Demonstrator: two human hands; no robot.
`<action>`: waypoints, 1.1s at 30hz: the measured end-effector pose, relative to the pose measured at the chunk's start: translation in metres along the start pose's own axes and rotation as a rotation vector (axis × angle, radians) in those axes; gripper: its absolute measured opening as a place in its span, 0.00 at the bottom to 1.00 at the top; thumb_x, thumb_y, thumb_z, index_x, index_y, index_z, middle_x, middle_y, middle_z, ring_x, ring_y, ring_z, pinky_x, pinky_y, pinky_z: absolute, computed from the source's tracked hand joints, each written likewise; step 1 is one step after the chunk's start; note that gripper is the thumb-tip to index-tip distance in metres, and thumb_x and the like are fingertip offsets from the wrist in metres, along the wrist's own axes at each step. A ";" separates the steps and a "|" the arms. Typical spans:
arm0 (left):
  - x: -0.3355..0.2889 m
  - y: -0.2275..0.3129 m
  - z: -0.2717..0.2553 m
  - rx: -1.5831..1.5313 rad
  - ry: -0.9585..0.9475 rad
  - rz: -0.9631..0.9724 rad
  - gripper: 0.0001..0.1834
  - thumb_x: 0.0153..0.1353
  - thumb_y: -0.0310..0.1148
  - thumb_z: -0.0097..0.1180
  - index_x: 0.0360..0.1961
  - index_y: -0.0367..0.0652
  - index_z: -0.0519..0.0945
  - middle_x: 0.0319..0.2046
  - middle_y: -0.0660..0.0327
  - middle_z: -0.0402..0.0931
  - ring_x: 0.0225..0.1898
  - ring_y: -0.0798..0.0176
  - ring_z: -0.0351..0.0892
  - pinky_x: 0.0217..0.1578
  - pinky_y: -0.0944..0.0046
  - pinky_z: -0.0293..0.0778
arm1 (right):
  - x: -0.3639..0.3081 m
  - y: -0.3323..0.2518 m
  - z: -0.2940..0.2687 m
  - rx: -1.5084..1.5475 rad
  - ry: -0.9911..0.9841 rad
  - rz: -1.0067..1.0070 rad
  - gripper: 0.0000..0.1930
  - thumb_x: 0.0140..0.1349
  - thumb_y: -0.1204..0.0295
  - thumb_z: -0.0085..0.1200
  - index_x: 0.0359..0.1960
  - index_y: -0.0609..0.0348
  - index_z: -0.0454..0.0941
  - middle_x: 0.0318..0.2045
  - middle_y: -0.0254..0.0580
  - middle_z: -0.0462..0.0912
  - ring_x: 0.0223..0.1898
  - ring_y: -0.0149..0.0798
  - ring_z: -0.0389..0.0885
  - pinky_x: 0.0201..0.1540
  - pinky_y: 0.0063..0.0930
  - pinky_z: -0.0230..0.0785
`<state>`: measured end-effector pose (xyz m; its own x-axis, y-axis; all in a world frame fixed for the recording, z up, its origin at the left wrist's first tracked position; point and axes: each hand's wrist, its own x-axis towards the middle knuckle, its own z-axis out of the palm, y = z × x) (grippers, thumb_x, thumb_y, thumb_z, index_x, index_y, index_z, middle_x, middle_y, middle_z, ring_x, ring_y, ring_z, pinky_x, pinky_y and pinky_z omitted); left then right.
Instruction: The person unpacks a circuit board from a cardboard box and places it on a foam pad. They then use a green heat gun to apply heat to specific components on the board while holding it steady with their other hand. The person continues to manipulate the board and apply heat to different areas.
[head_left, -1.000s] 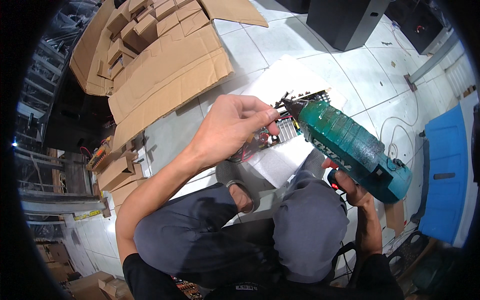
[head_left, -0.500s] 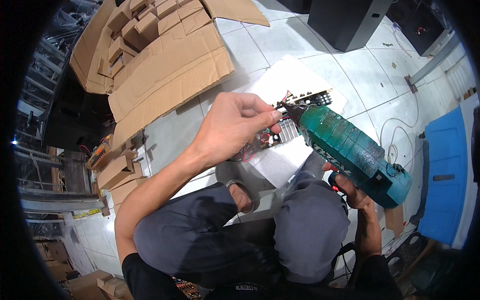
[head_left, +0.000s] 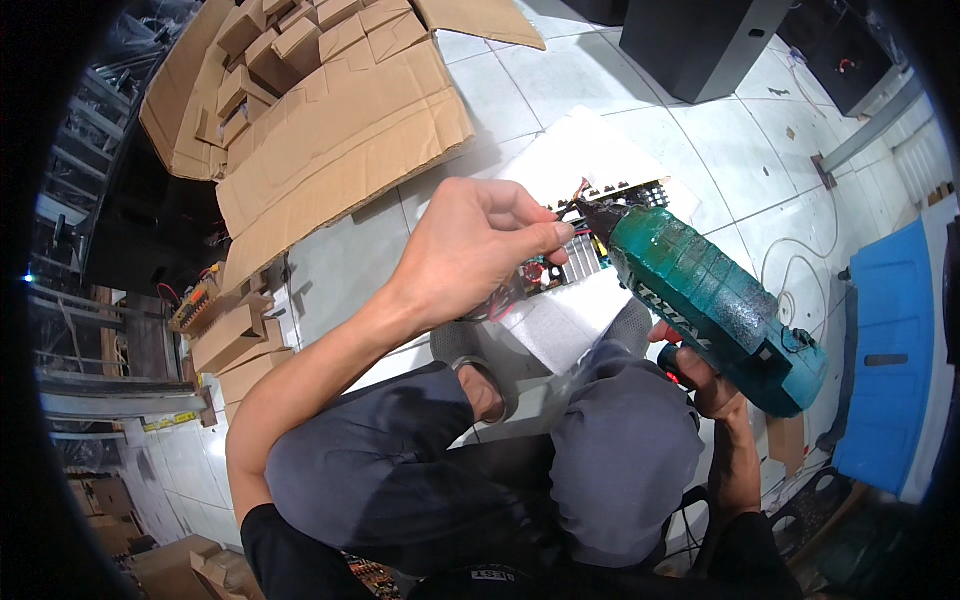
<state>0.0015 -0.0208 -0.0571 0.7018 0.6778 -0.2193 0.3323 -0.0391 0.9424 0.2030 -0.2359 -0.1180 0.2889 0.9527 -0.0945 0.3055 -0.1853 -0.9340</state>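
My right hand [head_left: 708,385] grips the handle of a large teal glue gun [head_left: 715,300], which is scuffed and stained. Its dark tapered nozzle [head_left: 602,218] points left, close to the fingertips of my left hand [head_left: 480,235]. Thumb and index finger of that hand are pinched on thin dark wires [head_left: 568,210]. Below the nozzle lies a circuit board [head_left: 630,192] with black parts along its edge and a ribbed metal heat sink [head_left: 582,262]. The board rests on white foam sheet [head_left: 560,325]; my left hand and the gun partly hide it.
A wide open carton [head_left: 340,150] packed with small cardboard boxes stands at the far left. Black cabinets [head_left: 690,45] stand at the back. A blue plastic piece [head_left: 885,350] is on the right, beside a pale cable [head_left: 835,225]. More small boxes [head_left: 235,335] lie at left.
Both hands have shifted very slightly to the right, the glue gun moving with the right hand. The nozzle stays close to the left fingertips, and both grips look the same.
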 end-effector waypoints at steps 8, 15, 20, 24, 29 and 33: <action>-0.001 0.000 -0.001 0.005 0.008 0.009 0.09 0.64 0.29 0.65 0.37 0.32 0.83 0.31 0.55 0.86 0.33 0.71 0.85 0.37 0.73 0.79 | 0.007 0.011 0.006 -0.052 0.110 -0.234 0.24 0.67 0.54 0.51 0.50 0.66 0.79 0.37 0.44 0.85 0.33 0.34 0.81 0.36 0.32 0.76; 0.000 0.000 0.000 -0.011 0.000 0.014 0.10 0.64 0.30 0.66 0.37 0.32 0.83 0.30 0.55 0.86 0.33 0.71 0.85 0.37 0.72 0.79 | -0.002 -0.002 0.002 0.038 0.016 -0.075 0.19 0.69 0.61 0.51 0.52 0.64 0.78 0.40 0.46 0.85 0.37 0.35 0.82 0.42 0.34 0.76; 0.000 0.000 0.000 0.028 0.012 0.025 0.09 0.64 0.29 0.65 0.36 0.32 0.83 0.30 0.55 0.86 0.33 0.71 0.85 0.37 0.72 0.79 | 0.005 0.011 0.005 -0.087 0.088 -0.269 0.23 0.68 0.57 0.51 0.51 0.66 0.78 0.36 0.45 0.86 0.30 0.32 0.80 0.35 0.31 0.75; -0.001 -0.001 0.000 -0.001 0.005 0.040 0.09 0.64 0.29 0.65 0.36 0.31 0.83 0.30 0.55 0.86 0.33 0.71 0.85 0.37 0.72 0.78 | 0.002 0.008 0.000 -0.160 0.054 -0.181 0.22 0.69 0.56 0.50 0.50 0.65 0.79 0.37 0.43 0.86 0.31 0.32 0.80 0.36 0.33 0.76; 0.000 -0.001 0.000 0.012 0.002 0.045 0.09 0.64 0.29 0.65 0.36 0.31 0.83 0.30 0.55 0.86 0.33 0.72 0.84 0.38 0.72 0.78 | 0.002 0.025 -0.002 -0.324 0.075 -0.284 0.21 0.70 0.57 0.49 0.49 0.65 0.79 0.37 0.43 0.86 0.31 0.33 0.81 0.36 0.33 0.76; 0.000 -0.001 0.000 0.030 0.012 0.041 0.09 0.63 0.29 0.65 0.36 0.31 0.84 0.30 0.55 0.87 0.33 0.72 0.84 0.37 0.72 0.78 | 0.007 0.011 0.006 -0.082 0.126 -0.321 0.21 0.70 0.57 0.50 0.48 0.66 0.79 0.36 0.44 0.85 0.31 0.33 0.81 0.34 0.32 0.76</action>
<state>0.0011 -0.0213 -0.0581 0.7079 0.6837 -0.1773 0.3219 -0.0888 0.9426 0.2031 -0.2295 -0.1312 0.2742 0.9292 0.2476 0.4697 0.0953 -0.8777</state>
